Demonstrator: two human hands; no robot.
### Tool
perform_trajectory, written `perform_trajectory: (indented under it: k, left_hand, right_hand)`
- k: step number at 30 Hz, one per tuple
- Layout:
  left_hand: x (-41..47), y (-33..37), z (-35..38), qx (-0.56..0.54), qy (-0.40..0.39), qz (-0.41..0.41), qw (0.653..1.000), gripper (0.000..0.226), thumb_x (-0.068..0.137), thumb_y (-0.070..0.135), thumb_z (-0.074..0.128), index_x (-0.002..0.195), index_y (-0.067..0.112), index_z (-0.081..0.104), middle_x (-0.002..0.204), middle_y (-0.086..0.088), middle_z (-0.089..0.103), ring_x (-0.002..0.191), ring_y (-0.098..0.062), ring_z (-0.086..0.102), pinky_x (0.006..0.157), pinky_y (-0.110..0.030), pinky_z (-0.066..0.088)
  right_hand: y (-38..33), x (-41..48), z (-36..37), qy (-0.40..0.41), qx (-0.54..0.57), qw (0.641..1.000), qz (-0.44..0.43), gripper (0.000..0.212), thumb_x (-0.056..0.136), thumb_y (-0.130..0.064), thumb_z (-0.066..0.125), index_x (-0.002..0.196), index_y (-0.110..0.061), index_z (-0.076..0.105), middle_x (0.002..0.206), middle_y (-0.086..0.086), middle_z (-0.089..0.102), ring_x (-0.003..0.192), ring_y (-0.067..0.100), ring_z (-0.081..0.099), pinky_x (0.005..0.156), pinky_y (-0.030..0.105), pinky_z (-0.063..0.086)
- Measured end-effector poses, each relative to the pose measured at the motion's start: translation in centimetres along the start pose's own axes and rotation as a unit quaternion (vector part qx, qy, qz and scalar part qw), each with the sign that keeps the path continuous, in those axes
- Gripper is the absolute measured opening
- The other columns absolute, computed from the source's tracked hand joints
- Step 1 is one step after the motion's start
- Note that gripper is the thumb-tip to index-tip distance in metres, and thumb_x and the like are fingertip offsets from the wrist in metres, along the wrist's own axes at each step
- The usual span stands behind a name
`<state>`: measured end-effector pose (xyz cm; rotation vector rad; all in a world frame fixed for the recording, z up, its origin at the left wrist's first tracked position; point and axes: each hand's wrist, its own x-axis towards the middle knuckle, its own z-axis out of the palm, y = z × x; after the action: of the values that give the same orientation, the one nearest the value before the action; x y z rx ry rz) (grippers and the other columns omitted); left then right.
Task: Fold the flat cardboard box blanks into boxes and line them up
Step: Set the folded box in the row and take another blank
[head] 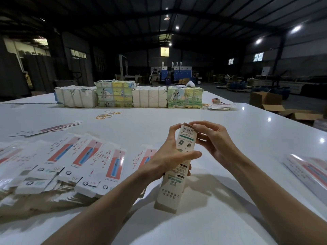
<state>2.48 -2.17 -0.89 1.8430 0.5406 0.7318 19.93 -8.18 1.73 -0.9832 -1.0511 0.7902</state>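
The box (172, 188) is up in both hands, over the white table (230, 121), right in front of the person. It is long and thin. Its long side runs from the low end near the person's body up to the top end, which leans a little away and to the right. I cannot tell if the low end touches the table.

The left hand (168, 160) is wrapped round the middle of the box, with the thumb lying across the front and 1 finger reaching up the left edge. The right hand (212, 140) is at the top end, and its fingertips (193, 125) pinch the top flap there. So the right hand is the nearer 1 to the end that looks like it needs closing next, and the left hand is there to keep the box steady.

The box is pale, with a black bar code near the top, a green stripe under it, small pictures, and dark letters lower down. It has been opened out into a tube with 4 sides.

To the left, more boxes (85, 156) with a blue brush on red lie side by side on the table.
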Motion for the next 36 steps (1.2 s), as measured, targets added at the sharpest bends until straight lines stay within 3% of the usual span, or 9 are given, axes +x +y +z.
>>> perform_trajectory:
  k: [5, 18, 26, 30, 36]
  left_hand:
    - [-0.1, 0.0, 0.0, 0.038, -0.004, 0.022, 0.999, 0.094, 0.085, 0.028, 0.087, 0.139, 0.056, 0.015, 0.108, -0.019, 0.066, 0.068, -0.031, 0.077, 0.061, -0.034, 0.062]
    - [-0.1, -0.2, 0.0, 0.023, 0.007, 0.024, 0.999, 0.100, 0.084, 0.027, 0.088, 0.135, 0.064, 0.010, 0.109, -0.017, 0.063, 0.068, -0.028, 0.077, 0.060, -0.031, 0.061]
    - [0.4, -0.9, -0.5, -0.065, 0.018, 0.021, 0.997, 0.091, 0.084, 0.021, 0.087, 0.139, 0.062, 0.026, 0.104, -0.022, 0.064, 0.067, -0.034, 0.075, 0.058, -0.044, 0.061]
    - [0.6, -1.2, -0.6, -0.106, 0.024, -0.005, 0.994, 0.087, 0.083, 0.021, 0.087, 0.134, 0.061, 0.029, 0.102, -0.022, 0.064, 0.067, -0.033, 0.074, 0.062, -0.048, 0.062]
    - [0.7, -1.3, -0.3, -0.117, 0.024, -0.011, 0.993, 0.085, 0.084, 0.021, 0.087, 0.133, 0.059, 0.029, 0.104, -0.021, 0.064, 0.068, -0.034, 0.074, 0.062, -0.047, 0.062]
  right_hand:
    - [0.0, 0.1, -0.2, 0.015, 0.021, 0.999, 0.026, 0.011, 0.094, -0.009, 0.072, 0.097, -0.007, 0.081, 0.101, 0.017, 0.077, 0.095, 0.031, 0.077, 0.075, 0.041, 0.063]
    - [-0.2, 0.2, -0.6, -0.008, 0.028, 0.998, 0.048, 0.019, 0.098, -0.006, 0.064, 0.102, -0.008, 0.083, 0.109, 0.017, 0.077, 0.105, 0.031, 0.075, 0.075, 0.036, 0.062]
    - [0.2, -0.1, 0.4, -0.102, -0.016, 0.995, 0.013, 0.028, 0.101, -0.009, 0.062, 0.126, -0.007, 0.074, 0.123, 0.014, 0.073, 0.119, 0.027, 0.069, 0.091, 0.039, 0.061]
    - [1.2, -0.5, 1.3, -0.055, -0.048, 0.997, -0.014, 0.033, 0.097, -0.004, 0.069, 0.129, -0.007, 0.064, 0.116, 0.013, 0.075, 0.113, 0.031, 0.073, 0.090, 0.043, 0.063]
    - [1.2, -0.6, 1.1, -0.046, -0.025, 0.998, -0.039, 0.038, 0.084, -0.008, 0.079, 0.120, 0.002, 0.068, 0.119, 0.014, 0.075, 0.113, 0.033, 0.073, 0.088, 0.045, 0.063]
